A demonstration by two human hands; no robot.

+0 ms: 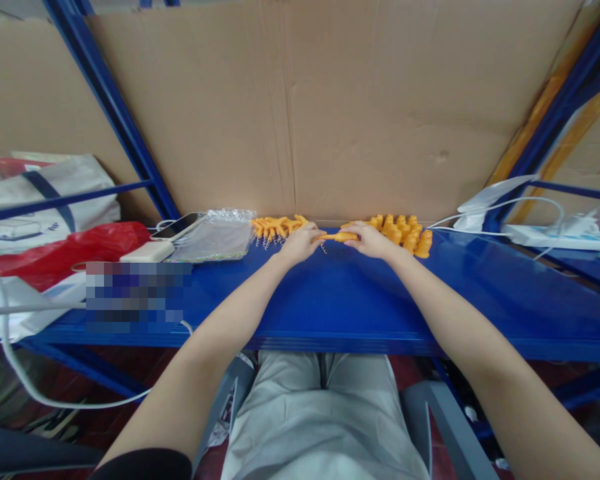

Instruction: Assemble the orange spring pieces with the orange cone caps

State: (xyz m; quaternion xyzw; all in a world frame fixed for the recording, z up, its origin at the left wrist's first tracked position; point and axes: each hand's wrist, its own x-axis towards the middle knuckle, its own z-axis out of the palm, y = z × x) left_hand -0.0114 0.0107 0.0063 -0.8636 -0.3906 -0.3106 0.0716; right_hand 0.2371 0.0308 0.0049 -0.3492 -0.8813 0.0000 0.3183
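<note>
My left hand (301,244) and my right hand (371,239) are close together above the far part of the blue table. The left fingers are closed around a thin orange part (325,236) whose full shape is hidden. A bulbous orange plastic piece (346,237) is pinched in my right fingers, its narrow end meeting the thin part. Just left of my left hand lies a row of orange corkscrews (271,227) with metal spirals pointing toward me. Beside and behind my right hand several orange bell-shaped plastic pieces (423,244) stand in a group.
On the blue table (340,300), a clear plastic bag (215,237), a phone (179,227) and a white box (147,253) lie left. Further left are a red bag (105,243) and white cables. Cardboard (380,113) walls the back; blue posts (115,113) flank it.
</note>
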